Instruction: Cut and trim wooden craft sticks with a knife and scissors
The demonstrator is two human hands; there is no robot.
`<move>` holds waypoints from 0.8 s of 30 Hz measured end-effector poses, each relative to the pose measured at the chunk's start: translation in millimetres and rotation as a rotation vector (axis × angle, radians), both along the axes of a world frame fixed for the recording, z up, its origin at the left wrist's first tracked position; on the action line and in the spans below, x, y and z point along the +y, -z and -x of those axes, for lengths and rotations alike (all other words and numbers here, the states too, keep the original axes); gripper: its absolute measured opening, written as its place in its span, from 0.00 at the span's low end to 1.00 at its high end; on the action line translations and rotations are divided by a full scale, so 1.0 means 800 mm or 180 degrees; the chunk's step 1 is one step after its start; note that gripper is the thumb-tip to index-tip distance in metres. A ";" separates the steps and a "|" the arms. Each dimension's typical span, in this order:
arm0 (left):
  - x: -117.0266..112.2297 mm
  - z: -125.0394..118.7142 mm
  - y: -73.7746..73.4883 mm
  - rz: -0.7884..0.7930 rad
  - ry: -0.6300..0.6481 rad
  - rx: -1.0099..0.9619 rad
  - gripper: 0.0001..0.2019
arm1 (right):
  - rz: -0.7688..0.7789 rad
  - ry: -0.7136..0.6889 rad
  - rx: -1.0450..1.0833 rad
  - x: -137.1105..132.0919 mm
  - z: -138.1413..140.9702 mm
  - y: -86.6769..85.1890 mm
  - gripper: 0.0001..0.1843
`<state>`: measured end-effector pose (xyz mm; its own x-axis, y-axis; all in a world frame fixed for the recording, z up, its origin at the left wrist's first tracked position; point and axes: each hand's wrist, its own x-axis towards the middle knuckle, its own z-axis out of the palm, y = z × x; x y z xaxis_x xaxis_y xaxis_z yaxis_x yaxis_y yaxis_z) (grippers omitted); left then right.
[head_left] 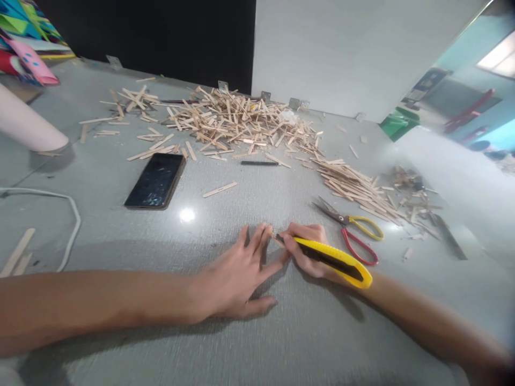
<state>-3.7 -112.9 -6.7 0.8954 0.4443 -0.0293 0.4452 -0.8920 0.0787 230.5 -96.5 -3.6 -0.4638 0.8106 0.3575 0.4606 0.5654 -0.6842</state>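
My right hand (308, 249) is closed around a yellow and black box cutter (333, 261), its handle slanting back over the wrist. The blade end points left and down, right by the fingertips of my left hand (241, 273). That left hand lies palm down on the grey table with its fingers spread. A small piece of wooden stick (278, 243) shows between the two hands; most of it is hidden by fingers. To the right of my right hand lie scissors (346, 222) with one yellow and one red handle, blades apart.
A large heap of wooden sticks (241, 120) lies at the back, with a neater pile (354, 187) to its right. A phone (156, 180), a single stick (220, 190), a thin black bar (259, 163), a white cable (74, 220) and a metal blade (450, 238) lie around.
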 end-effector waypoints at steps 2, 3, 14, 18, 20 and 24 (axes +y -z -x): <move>0.001 0.001 0.001 0.0017 0.0016 -0.0041 0.46 | -0.0016 0.0013 0.0006 0.000 0.000 -0.003 0.17; 0.001 0.002 0.002 0.0035 0.0042 -0.0065 0.46 | -0.0011 0.0025 -0.0007 -0.001 0.001 -0.004 0.17; 0.002 0.003 0.012 0.0052 0.0165 -0.0214 0.45 | 0.0225 0.0180 0.0067 0.001 0.004 -0.012 0.17; 0.002 0.004 0.013 0.0000 0.0165 -0.0268 0.44 | 0.0326 0.0181 0.0127 0.003 0.004 -0.011 0.16; 0.001 0.005 0.013 -0.0043 0.0178 -0.0298 0.44 | 0.0336 0.0183 0.0097 0.003 0.004 -0.011 0.16; 0.001 0.004 0.013 -0.0083 0.0186 -0.0360 0.44 | 0.0335 0.0214 0.0111 0.002 0.004 -0.008 0.17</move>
<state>-7.0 -111.8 -17.1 0.9167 0.3905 0.0843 0.3819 -0.9186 0.1018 227.5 -94.6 2.8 -0.3959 0.8734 0.2837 0.4701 0.4581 -0.7544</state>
